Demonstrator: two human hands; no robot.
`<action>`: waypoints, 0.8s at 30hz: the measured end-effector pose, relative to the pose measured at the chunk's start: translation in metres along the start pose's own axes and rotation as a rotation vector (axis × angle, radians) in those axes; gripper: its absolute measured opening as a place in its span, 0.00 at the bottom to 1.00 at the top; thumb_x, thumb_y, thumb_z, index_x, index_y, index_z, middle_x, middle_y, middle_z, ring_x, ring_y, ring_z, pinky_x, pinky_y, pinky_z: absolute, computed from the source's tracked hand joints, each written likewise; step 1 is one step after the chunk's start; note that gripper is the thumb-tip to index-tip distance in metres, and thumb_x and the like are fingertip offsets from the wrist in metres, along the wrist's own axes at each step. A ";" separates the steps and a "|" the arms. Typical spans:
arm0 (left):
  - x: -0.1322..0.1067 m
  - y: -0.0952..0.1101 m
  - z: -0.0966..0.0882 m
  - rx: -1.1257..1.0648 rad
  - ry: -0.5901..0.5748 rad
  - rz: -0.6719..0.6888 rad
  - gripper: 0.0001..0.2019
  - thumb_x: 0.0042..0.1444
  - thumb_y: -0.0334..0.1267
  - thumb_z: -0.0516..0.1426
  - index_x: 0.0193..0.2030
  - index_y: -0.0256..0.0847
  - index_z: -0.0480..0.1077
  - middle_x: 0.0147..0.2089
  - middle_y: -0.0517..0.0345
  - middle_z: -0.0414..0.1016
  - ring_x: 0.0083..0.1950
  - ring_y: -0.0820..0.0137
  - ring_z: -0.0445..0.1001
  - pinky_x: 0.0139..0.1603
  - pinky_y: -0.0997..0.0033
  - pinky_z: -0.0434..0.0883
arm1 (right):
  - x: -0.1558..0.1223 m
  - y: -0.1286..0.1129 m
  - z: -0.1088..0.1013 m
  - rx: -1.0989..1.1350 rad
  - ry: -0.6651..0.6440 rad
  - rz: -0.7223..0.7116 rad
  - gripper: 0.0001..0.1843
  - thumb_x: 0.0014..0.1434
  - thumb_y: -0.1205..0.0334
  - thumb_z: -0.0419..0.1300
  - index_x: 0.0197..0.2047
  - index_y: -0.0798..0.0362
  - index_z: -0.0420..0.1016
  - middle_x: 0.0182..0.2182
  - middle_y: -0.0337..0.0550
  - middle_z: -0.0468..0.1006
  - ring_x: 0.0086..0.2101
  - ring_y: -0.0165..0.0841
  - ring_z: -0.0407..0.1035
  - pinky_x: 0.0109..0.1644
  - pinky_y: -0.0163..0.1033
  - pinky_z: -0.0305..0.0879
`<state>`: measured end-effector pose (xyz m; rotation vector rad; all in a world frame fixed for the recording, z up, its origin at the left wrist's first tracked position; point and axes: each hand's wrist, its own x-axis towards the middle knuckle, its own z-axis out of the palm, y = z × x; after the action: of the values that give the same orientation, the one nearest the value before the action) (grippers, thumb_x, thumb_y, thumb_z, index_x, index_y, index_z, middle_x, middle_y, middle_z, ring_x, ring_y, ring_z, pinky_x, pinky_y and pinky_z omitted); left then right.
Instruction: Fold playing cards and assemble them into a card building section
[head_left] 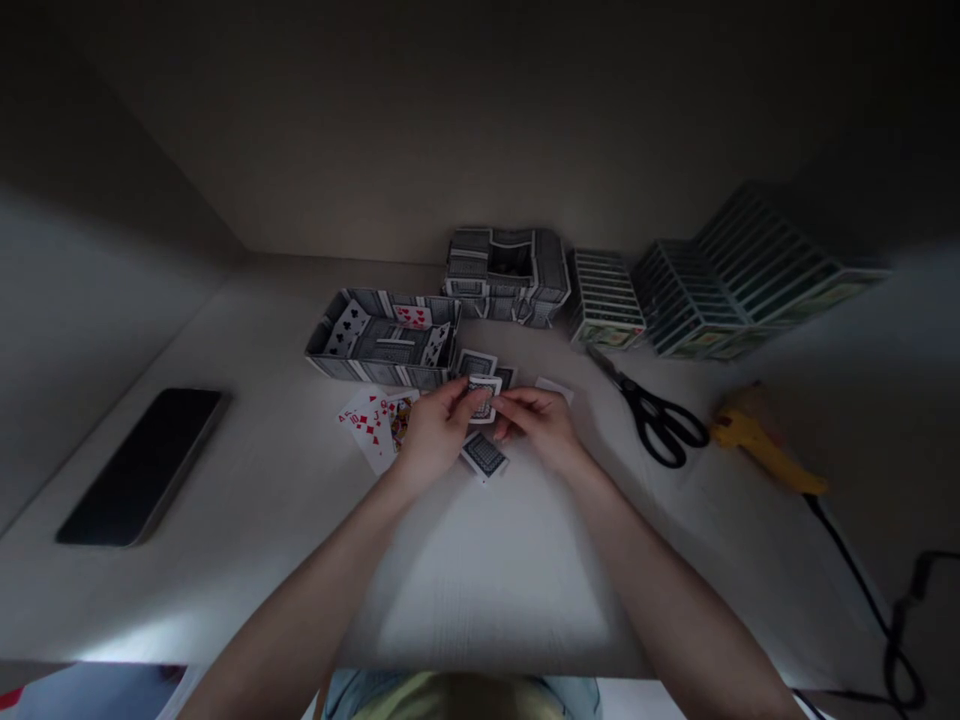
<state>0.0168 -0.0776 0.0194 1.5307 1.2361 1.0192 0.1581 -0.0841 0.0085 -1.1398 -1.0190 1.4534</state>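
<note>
Between my two hands is a playing card (486, 386), its patterned back facing me. My left hand (433, 432) pinches its left side, and my right hand (541, 420) pinches its right side. Just below them a face-down card stack (484, 456) lies on the table, and more face-down cards (475, 362) lie behind my fingers. Left of my left hand, face-up cards (369, 428) are spread out, partly covered by the hand. An open box made of playing cards (360, 372) stands behind them.
At the back stands a second card-built box (469, 282) with an opening on top. Slatted card structures (609, 290) line the back right. Black-handled scissors (660, 420) and a yellow glue gun (765, 450) with a cord lie on the right. A phone (142, 468) rests at left on the white table (495, 590).
</note>
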 end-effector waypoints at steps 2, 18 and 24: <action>0.000 -0.002 0.002 -0.038 0.029 0.003 0.13 0.52 0.42 0.53 0.41 0.39 0.70 0.39 0.54 0.75 0.40 0.67 0.71 0.42 0.69 0.66 | 0.000 0.000 -0.001 0.001 0.005 0.002 0.13 0.42 0.54 0.64 0.27 0.55 0.74 0.12 0.35 0.71 0.14 0.25 0.63 0.18 0.31 0.62; 0.001 0.003 -0.004 -0.029 0.190 -0.074 0.12 0.42 0.44 0.60 0.33 0.40 0.75 0.32 0.57 0.76 0.32 0.69 0.72 0.34 0.70 0.68 | 0.002 0.003 -0.005 -0.008 -0.007 -0.010 0.11 0.43 0.54 0.64 0.26 0.53 0.74 0.14 0.35 0.72 0.16 0.26 0.64 0.22 0.33 0.62; 0.004 0.002 -0.003 -0.177 0.181 -0.175 0.13 0.39 0.44 0.62 0.31 0.38 0.75 0.30 0.58 0.76 0.31 0.70 0.72 0.33 0.72 0.67 | 0.001 0.000 -0.005 -0.032 -0.011 -0.010 0.11 0.42 0.54 0.64 0.26 0.53 0.75 0.15 0.35 0.72 0.17 0.27 0.64 0.23 0.33 0.62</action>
<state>0.0148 -0.0738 0.0227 1.1938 1.3404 1.1376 0.1628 -0.0832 0.0076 -1.1491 -1.0575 1.4421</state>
